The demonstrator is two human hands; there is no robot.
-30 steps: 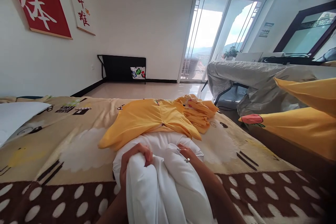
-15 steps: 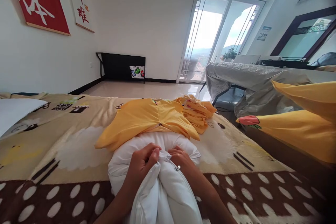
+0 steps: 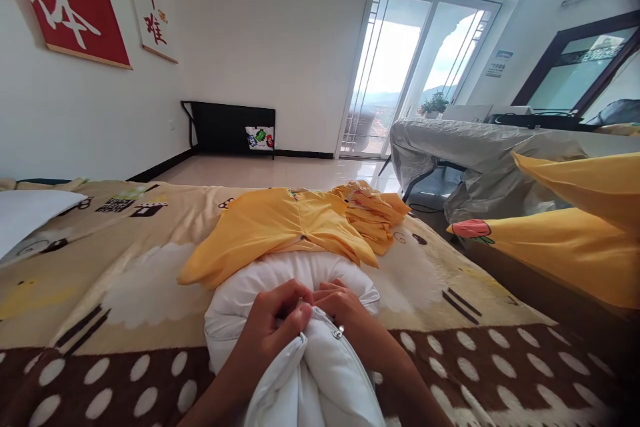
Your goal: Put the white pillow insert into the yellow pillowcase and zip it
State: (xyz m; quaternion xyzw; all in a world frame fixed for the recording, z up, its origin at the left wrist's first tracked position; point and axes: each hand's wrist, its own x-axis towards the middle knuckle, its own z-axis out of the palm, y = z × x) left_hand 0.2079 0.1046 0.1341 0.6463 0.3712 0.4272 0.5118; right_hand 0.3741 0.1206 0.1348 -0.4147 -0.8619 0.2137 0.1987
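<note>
Drawn closer together than a second ago: left hand and right hand, each grip pinched shut on the white pillow beside its zipper pull. Lying against the yellow garment, on its nearer side. Opening now gathered tighter.

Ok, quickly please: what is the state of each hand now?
Left hand: closed, pinching the white pillow cover.
Right hand: closed on the same cover, beside its zipper pull.
</note>
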